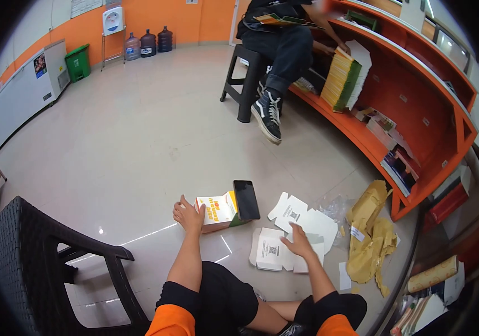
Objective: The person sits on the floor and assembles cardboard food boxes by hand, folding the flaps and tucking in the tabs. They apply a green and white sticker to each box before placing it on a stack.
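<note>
Steadying the folded box (215,211) with my left hand (188,214), my open right hand (298,244) rests on flat cartons (273,251), holding nothing.

head view, looking down (wide fisheye), floor (138,140)

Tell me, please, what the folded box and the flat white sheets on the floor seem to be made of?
Folded box: looks like printed paperboard, slightly glossy, with creased flaps. Flat white sheets: probably die-cut card, matte, with notched edges and printed codes.
</note>
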`<state>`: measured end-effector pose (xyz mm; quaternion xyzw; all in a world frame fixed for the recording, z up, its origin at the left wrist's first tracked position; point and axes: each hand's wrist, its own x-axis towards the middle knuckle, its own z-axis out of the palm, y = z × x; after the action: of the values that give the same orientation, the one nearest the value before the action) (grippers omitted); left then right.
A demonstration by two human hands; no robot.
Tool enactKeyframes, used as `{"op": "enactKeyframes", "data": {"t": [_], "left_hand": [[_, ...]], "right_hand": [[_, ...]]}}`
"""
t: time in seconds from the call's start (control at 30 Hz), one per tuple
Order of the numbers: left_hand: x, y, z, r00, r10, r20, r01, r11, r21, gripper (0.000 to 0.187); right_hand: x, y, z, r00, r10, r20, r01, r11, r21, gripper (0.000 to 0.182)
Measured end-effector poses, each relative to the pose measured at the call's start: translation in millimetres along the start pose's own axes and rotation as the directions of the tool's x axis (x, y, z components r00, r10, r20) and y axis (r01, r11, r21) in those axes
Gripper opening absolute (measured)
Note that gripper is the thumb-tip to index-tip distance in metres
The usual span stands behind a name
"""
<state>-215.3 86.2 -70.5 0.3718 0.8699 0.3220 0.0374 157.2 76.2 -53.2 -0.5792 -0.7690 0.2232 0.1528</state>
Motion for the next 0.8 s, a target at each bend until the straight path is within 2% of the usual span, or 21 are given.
{"op": "enactKeyframes", "data": {"t": [0.07, 0.1, 0.13, 0.17, 0.2, 0.23, 0.27, 0.3, 0.33, 0.37, 0.4, 0.43, 0.47, 0.53, 0.57, 0.63, 0.67, 0.7, 0.8], "left_hand": [[-1, 15, -4, 0.99, 0.095, -0.101, -0.101, 0.994, -0.051, 0.079], [-1, 27, -12, 0.98, 0.136, -0.144, -0.15, 0.985, -0.091, 0.078], [-1, 39, -23, 0.967, 0.173, -0.188, -0.199, 0.972, -0.128, 0.078], [-8, 57, -37, 0.947, 0.204, -0.248, -0.252, 0.951, -0.178, 0.065], [-18, 71, -51, 0.952, 0.252, -0.171, -0.286, 0.934, -0.213, 0.059], [-28, 83, -65, 0.949, 0.301, -0.093, -0.315, 0.916, -0.249, 0.053], [-42, 95, -76, 0.936, 0.353, -0.012, -0.341, 0.895, -0.289, 0.047], [-63, 104, -82, 0.889, 0.458, -0.019, -0.425, 0.809, -0.406, 0.03], [-83, 108, -77, 0.865, 0.486, 0.122, -0.352, 0.763, -0.542, 0.028], [-109, 110, -74, 0.809, 0.491, 0.322, -0.192, 0.739, -0.645, 0.031], [-124, 98, -49, 0.677, 0.501, 0.538, -0.161, 0.815, -0.557, 0.041], [-135, 87, -29, 0.479, 0.447, 0.755, -0.313, 0.891, -0.328, 0.056], [-138, 83, -14, 0.356, 0.423, 0.833, -0.468, 0.852, -0.233, 0.061], [-146, 78, 9, 0.13, 0.288, 0.949, -0.747, 0.658, -0.098, 0.072], [-147, 77, 14, 0.171, 0.265, 0.949, -0.735, 0.676, -0.056, 0.073], [-140, 78, 20, 0.269, 0.221, 0.938, -0.709, 0.704, 0.038, 0.077], [-134, 78, 26, 0.266, 0.194, 0.944, -0.698, 0.715, 0.05, 0.077], [-130, 77, 32, 0.262, 0.164, 0.951, -0.686, 0.725, 0.064, 0.077], [-126, 68, 54, 0.206, 0.15, 0.967, -0.692, 0.721, 0.036, 0.076]], "right_hand": [[-30, 43, -21, 0.955, 0.213, 0.208, -0.178, 0.968, -0.176, 0.067], [-45, 67, -26, 0.962, 0.188, 0.2, -0.142, 0.965, -0.222, 0.063], [-57, 77, -37, 0.944, 0.244, 0.22, -0.186, 0.949, -0.254, 0.064], [-70, 83, -48, 0.924, 0.297, 0.241, -0.225, 0.931, -0.286, 0.064], [-81, 87, -55, 0.9, 0.348, 0.261, -0.26, 0.911, -0.319, 0.064], [-89, 91, -57, 0.912, 0.348, 0.217, -0.258, 0.898, -0.355, 0.064], [-95, 93, -58, 0.925, 0.321, 0.204, -0.262, 0.927, -0.268, 0.064], [-97, 89, -61, 0.936, 0.299, 0.186, -0.267, 0.947, -0.181, 0.064], [-100, 87, -63, 0.945, 0.283, 0.165, -0.271, 0.958, -0.095, 0.064], [-96, 77, -67, 0.928, 0.338, 0.16, -0.344, 0.939, 0.009, 0.063], [-98, 71, -67, 0.906, 0.392, 0.162, -0.412, 0.904, 0.116, 0.063], [-94, 91, -50, 0.908, 0.409, 0.087, -0.413, 0.91, 0.033, 0.057], [-88, 112, -35, 0.91, 0.415, 0.008, -0.414, 0.909, -0.053, 0.052], [-85, 105, -33, 0.744, 0.663, -0.075, -0.666, 0.746, -0.015, 0.045], [-84, 102, -33, 0.636, 0.763, -0.113, -0.767, 0.641, 0.015, 0.042], [-86, 109, -29, 0.57, 0.816, -0.092, -0.807, 0.578, 0.119, 0.04], [-84, 115, -24, 0.541, 0.838, -0.077, -0.821, 0.546, 0.17, 0.039], [-81, 129, -21, 0.566, 0.824, -0.007, -0.82, 0.564, 0.096, 0.042], [-85, 142, -11, 0.55, 0.833, -0.058, -0.795, 0.544, 0.268, 0.032]]}}
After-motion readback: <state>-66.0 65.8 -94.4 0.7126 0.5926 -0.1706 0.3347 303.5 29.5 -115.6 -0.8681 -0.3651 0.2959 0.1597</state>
